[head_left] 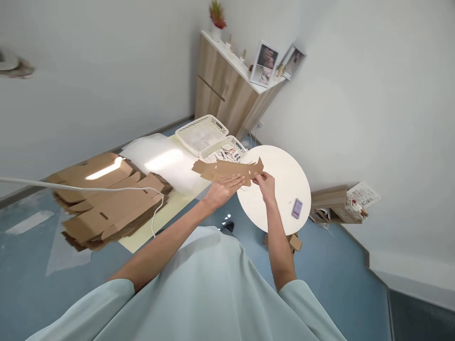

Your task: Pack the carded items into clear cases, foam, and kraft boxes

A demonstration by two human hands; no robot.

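Observation:
A partly folded brown cardboard box point(231, 169) is in front of me, overlapping the left edge of a round white table point(280, 163) in the view. My left hand point(224, 190) grips its near side, fingers stretched along the cardboard and thumb out of sight. At the right end, my right hand point(265, 183) pinches a flap between thumb and fingers. Another flap at that end sticks up. On the left lies a pile of flattened cardboard boxes point(113, 203).
Behind the box are a white basket point(202, 135) and a second basket point(232, 142) holding small printed items. A white cable point(88, 188) crosses the left side. A wooden cabinet point(227, 78) stands at the back. A blurred purple item point(296, 208) lies on the table.

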